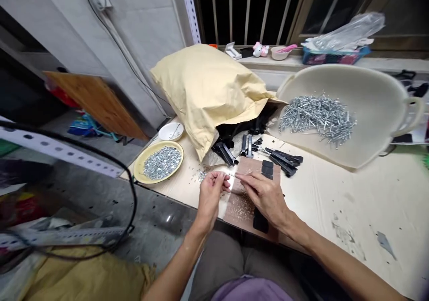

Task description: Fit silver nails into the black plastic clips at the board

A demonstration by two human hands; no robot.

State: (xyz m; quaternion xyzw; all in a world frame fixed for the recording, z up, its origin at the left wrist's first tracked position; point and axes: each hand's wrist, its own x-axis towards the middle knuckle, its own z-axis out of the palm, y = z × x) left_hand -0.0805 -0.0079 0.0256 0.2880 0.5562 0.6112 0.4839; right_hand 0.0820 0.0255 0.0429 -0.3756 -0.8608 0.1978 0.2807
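Purple shirt [250, 290], grey trousers [225, 258], sleeveless arms

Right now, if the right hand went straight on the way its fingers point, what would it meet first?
Probably the left hand: the right hand points leftward, pinching a thin pin whose far end reaches the left hand's fingertips. Depth is unclear.

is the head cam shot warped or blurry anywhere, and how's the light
Head view: wide-angle warp bows the perforated rail and table edge; light is even, the window black; a glare spot on the floor; the pin between left hand and right hand is sharp, corners smear.
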